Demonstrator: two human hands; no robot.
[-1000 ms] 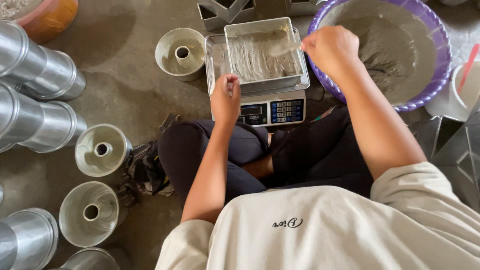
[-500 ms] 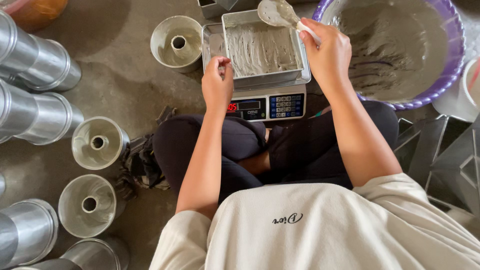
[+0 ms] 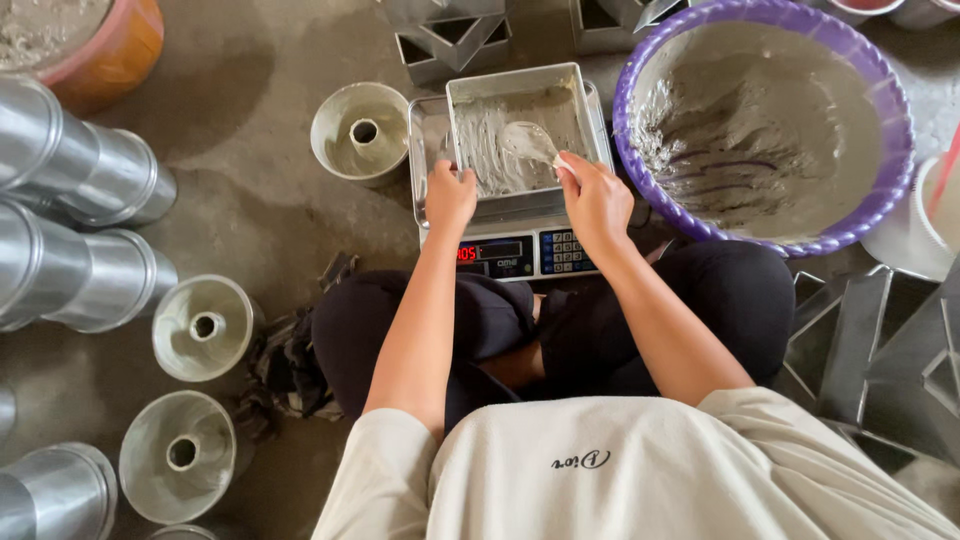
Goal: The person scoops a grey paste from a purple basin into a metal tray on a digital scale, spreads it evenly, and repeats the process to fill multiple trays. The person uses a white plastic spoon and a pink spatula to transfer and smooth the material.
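On the floor, in front of crossed legs, a spoon (image 3: 530,143) is pinched by the right hand (image 3: 597,200) and pressed into grey batter. The near edge of the square pan (image 3: 520,130) is gripped by the left hand (image 3: 451,196). The pan is carried by a scale (image 3: 515,250). A purple bowl (image 3: 880,190) of batter is set just beside it, and round ring tins (image 3: 204,328) are placed to the left.

A small baking workshop on a bare concrete floor (image 3: 250,200): a digital scale (image 3: 515,250) sits centre, stacked metal ring moulds (image 3: 205,325) left of it, a purple batter basin (image 3: 765,120) right.
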